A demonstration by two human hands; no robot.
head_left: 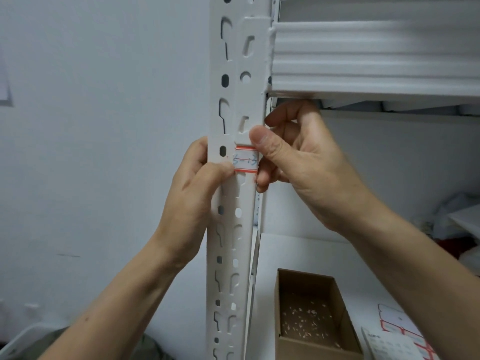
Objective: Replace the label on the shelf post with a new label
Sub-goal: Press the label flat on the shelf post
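- The label (245, 159), red-edged with blue writing, is seen at frame centre on the upright shelf post (237, 74), its long axis lying across the post.
- It is pinched at its left end by the left hand (197, 188) and at its right end by the right hand (298, 157); both grips are clamped on it.
- An open cardboard box (311, 318) at lower right is seen holding small white scraps.
- A label sheet (400, 323) lies beside it.

Both forearms are bare from wrist to the bottom of the view, with no sleeve, watch, ring or bracelet to be seen. The left hand (193, 183) and right hand (298, 157) wear no gloves. The nails are short and unpainted, and the right thumb's nail is clearly seen.
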